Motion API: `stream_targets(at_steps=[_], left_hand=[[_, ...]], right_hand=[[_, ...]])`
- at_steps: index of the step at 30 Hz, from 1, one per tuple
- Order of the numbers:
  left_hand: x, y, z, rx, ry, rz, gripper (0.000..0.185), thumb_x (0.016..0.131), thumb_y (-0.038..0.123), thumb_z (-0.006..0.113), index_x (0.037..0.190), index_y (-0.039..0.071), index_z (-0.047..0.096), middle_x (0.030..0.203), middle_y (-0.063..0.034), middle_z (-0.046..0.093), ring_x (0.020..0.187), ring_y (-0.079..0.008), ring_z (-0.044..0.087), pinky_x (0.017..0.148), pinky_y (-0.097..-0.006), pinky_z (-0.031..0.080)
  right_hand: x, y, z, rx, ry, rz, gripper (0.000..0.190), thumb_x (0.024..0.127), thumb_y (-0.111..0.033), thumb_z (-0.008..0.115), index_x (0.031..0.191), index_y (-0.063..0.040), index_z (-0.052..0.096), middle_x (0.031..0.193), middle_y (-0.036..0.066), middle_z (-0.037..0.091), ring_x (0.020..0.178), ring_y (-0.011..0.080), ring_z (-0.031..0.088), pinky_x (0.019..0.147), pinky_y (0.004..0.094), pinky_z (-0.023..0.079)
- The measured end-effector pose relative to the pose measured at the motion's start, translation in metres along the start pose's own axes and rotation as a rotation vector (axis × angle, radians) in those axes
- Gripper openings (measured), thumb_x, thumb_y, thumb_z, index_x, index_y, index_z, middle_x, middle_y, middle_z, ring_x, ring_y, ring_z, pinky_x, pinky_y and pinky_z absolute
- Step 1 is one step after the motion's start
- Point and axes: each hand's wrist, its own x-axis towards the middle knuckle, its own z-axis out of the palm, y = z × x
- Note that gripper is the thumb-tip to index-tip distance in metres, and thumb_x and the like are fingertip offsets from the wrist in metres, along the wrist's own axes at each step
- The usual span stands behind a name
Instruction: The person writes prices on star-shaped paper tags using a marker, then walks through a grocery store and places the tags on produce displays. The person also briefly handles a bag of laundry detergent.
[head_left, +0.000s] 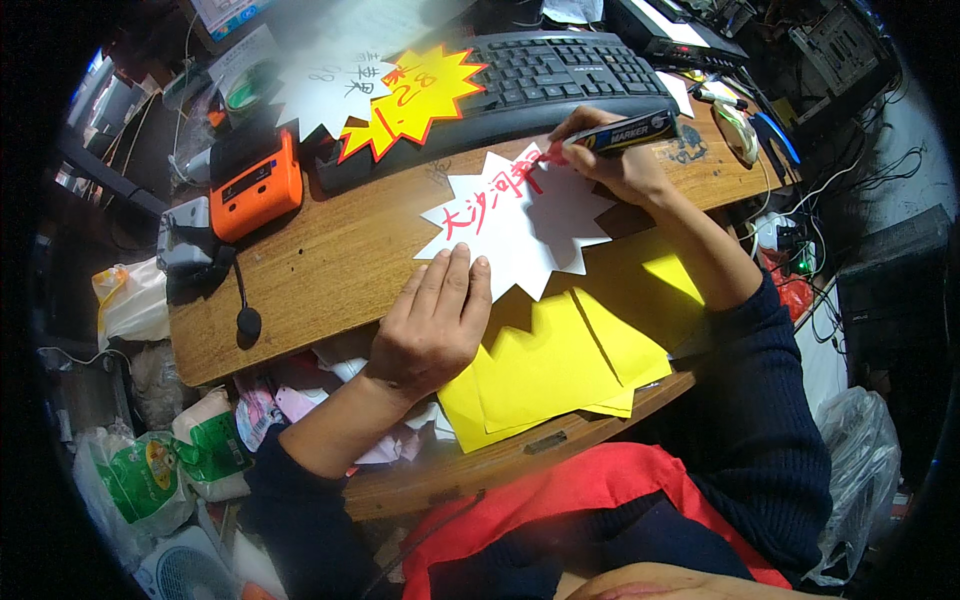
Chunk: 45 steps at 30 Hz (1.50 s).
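My right hand (611, 161) grips a black marker pen (626, 133) with a red tip, which meets the upper right part of a white starburst-shaped paper card (517, 225). Red handwritten characters run across the card's upper half. My left hand (435, 322) lies flat with its fingertips on the card's lower left edge; it grasps nothing. Yellow paper sheets (555, 360) lie in the open drawer below the card. Above it, a yellow starburst card (431, 90) with a red edge and a white written starburst card (330, 90) overlap by the keyboard.
A black keyboard (555, 71) spans the back of the wooden desk (337, 262). At the left are an orange device (256, 187) and a small black microphone (248, 322). The open drawer's front (547, 442) is near my body. Cables and a computer case (840, 60) stand at the right.
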Motion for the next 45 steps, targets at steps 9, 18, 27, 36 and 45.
stream_targets(at_steps=[9, 18, 27, 36, 45], left_hand=[[0.0, 0.0, 0.0, -0.009, 0.003, -0.001, 0.024, 0.085, 0.012, 0.053, 0.102, -0.002, 0.064, 0.102, -0.0191, 0.066, 0.093, -0.027, 0.066, 0.083, -0.0332, 0.053], [0.0, 0.0, 0.0, -0.011, 0.001, -0.002, 0.024, 0.085, 0.011, 0.053, 0.101, -0.002, 0.064, 0.102, -0.019, 0.066, 0.093, -0.0268, 0.065, 0.082, -0.0329, 0.053], [0.0, 0.0, 0.0, -0.01, -0.008, 0.001, 0.024, 0.084, 0.011, 0.053, 0.101, -0.002, 0.064, 0.103, -0.0188, 0.065, 0.094, -0.0268, 0.065, 0.082, -0.0331, 0.053], [0.001, 0.0, 0.0, -0.021, -0.01, -0.011, 0.026, 0.08, 0.007, 0.056, 0.104, 0.0, 0.064, 0.106, -0.0172, 0.064, 0.093, -0.0271, 0.065, 0.08, -0.034, 0.053], [0.001, 0.0, -0.004, -0.114, -0.083, -0.057, 0.044, 0.07, 0.01, 0.067, 0.113, 0.002, 0.061, 0.115, -0.0177, 0.06, 0.1, -0.0288, 0.062, 0.085, -0.0358, 0.051]], right_hand=[[0.001, 0.0, 0.002, -0.007, 0.042, -0.019, 0.03, 0.081, -0.031, 0.059, 0.093, -0.003, 0.061, 0.087, 0.008, 0.064, 0.073, 0.0126, 0.058, 0.062, 0.0242, 0.048], [-0.002, -0.001, -0.005, 0.024, -0.004, 0.089, 0.034, 0.079, -0.036, 0.058, 0.088, -0.003, 0.063, 0.083, 0.007, 0.062, 0.072, 0.0146, 0.057, 0.062, 0.0269, 0.048], [-0.001, -0.003, -0.002, 0.021, 0.056, 0.153, 0.026, 0.081, -0.026, 0.057, 0.091, -0.002, 0.062, 0.088, 0.008, 0.064, 0.076, 0.0137, 0.058, 0.068, 0.0252, 0.048], [-0.003, 0.0, -0.004, 0.052, 0.054, 0.018, 0.028, 0.08, -0.029, 0.063, 0.085, -0.001, 0.061, 0.073, 0.006, 0.061, 0.07, 0.0124, 0.058, 0.061, 0.0254, 0.045], [0.01, 0.037, -0.025, 0.663, 0.593, 0.095, 0.029, 0.091, -0.034, 0.053, 0.083, -0.007, 0.056, 0.065, 0.0, 0.046, 0.054, 0.0078, 0.041, 0.049, 0.0225, 0.037]])
